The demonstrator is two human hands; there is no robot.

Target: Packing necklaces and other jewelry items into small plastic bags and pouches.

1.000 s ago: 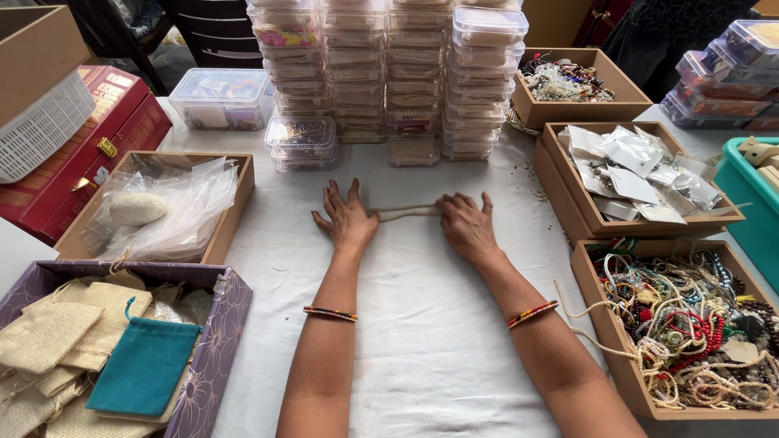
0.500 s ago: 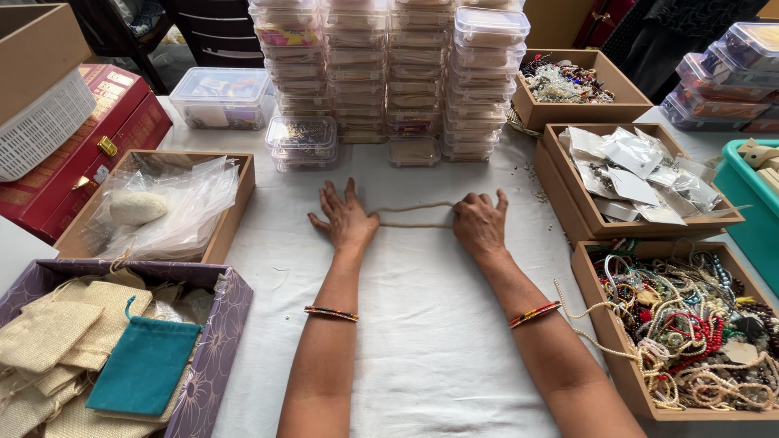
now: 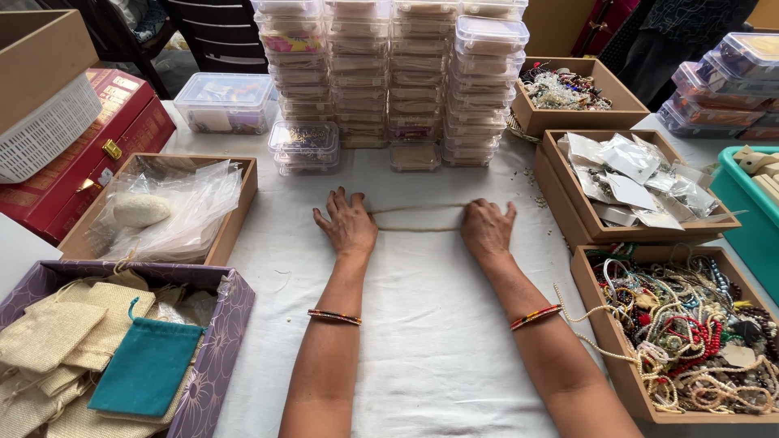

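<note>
Two hands lie flat on the white table [image 3: 422, 324]. The left hand [image 3: 349, 225] and right hand [image 3: 485, 229] press down with fingers spread, pinning the ends of a thin tan string [image 3: 418, 219] stretched between them, below stacked clear boxes [image 3: 389, 73].

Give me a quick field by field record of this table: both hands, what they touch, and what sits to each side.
left hand: flat on white cloth, pressing string
right hand: flat, pressing string's other end
string: thin, tan, stretched between hands
left side: box of pouches
right side: tray of bead necklaces
behind: stacked clear containers
</note>
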